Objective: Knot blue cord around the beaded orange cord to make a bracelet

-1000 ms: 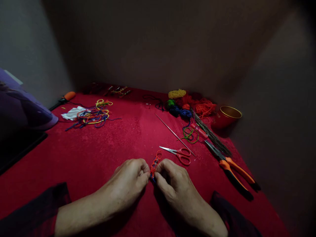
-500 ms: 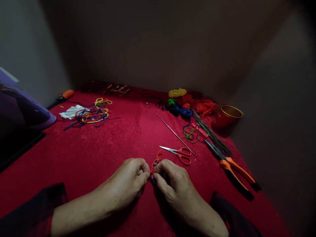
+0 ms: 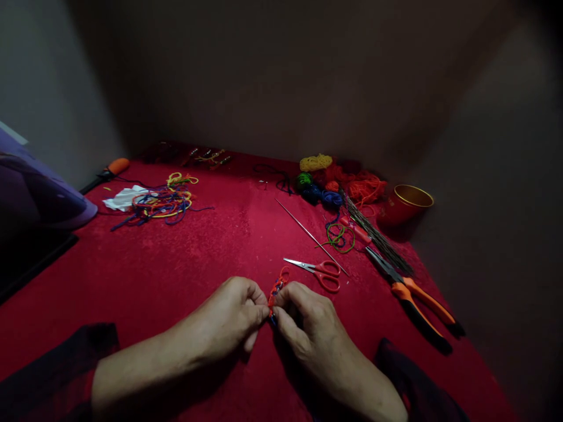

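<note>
Dim room; plain grey walls [image 3: 281,76] fill upper frame, meeting at corners; red cloth-covered table [image 3: 211,246] across lower frame

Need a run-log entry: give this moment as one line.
left hand: pinches orange-and-blue knotted cord; right hand: same cord; red-handled scissors: nearby

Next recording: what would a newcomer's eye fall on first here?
The left hand and right hand meet at the near middle of the red cloth, pinching a short orange and blue braided cord between them. Just beyond lie red-handled scissors, with orange-handled pliers to their right. Bright bundles of yarn sit far right, beside a red cup.
</note>
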A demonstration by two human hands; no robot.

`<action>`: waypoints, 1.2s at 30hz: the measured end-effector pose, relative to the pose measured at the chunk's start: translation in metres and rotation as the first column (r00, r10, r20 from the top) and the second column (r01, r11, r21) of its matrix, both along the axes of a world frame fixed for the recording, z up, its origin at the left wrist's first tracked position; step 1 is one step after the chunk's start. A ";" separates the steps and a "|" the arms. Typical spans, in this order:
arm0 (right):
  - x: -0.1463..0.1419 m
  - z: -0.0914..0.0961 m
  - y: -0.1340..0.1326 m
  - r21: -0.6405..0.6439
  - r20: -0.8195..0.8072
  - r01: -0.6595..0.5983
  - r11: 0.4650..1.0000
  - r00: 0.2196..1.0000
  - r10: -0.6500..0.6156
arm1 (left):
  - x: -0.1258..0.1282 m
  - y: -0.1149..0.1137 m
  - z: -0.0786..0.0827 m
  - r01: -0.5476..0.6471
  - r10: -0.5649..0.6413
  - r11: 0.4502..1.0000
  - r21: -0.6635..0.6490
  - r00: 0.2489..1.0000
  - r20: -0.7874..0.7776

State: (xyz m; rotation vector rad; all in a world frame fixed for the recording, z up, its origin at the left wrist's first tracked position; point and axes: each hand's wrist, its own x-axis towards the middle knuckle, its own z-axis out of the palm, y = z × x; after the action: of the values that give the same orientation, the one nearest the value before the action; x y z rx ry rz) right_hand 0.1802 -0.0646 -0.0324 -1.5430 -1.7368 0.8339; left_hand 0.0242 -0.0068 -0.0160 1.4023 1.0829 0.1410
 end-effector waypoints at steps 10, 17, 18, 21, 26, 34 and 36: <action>0.006 0.003 0.001 -0.033 -0.079 -0.044 0.999 0.996 0.041 | 0.004 0.000 -0.001 -0.022 0.022 1.000 -0.013 1.000 0.019; 0.016 0.002 0.011 -0.307 -0.421 0.017 0.952 0.894 -0.151 | 0.001 -0.001 -0.002 -0.085 0.086 0.996 -0.029 0.996 0.009; 0.016 0.002 0.011 -0.319 -0.428 0.015 0.948 0.890 -0.158 | 0.001 -0.002 -0.003 -0.096 0.096 0.995 -0.021 0.995 0.006; 0.016 0.002 0.011 -0.371 -0.438 -0.004 0.929 0.882 -0.171 | 0.001 -0.004 -0.005 -0.137 0.137 0.991 -0.014 0.990 0.027; 0.016 0.004 0.007 -0.504 -0.444 -0.093 0.858 0.881 -0.165 | 0.000 -0.002 -0.001 -0.102 0.105 0.993 -0.058 0.993 0.055; 0.021 0.014 0.009 -0.522 -0.593 -0.310 0.795 0.801 -0.078 | -0.005 0.011 0.014 0.011 0.042 0.964 -0.265 0.981 0.192; 0.021 0.016 0.010 -0.495 -0.672 -0.376 0.784 0.737 -0.071 | -0.006 0.013 0.015 0.026 0.058 0.946 -0.323 0.967 0.247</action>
State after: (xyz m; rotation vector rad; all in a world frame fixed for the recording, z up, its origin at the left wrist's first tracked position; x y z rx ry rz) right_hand 0.2008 -0.0550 -0.0167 -1.1942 -1.0991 1.9209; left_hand 0.0180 0.0060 -0.0012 1.0465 0.8596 0.1422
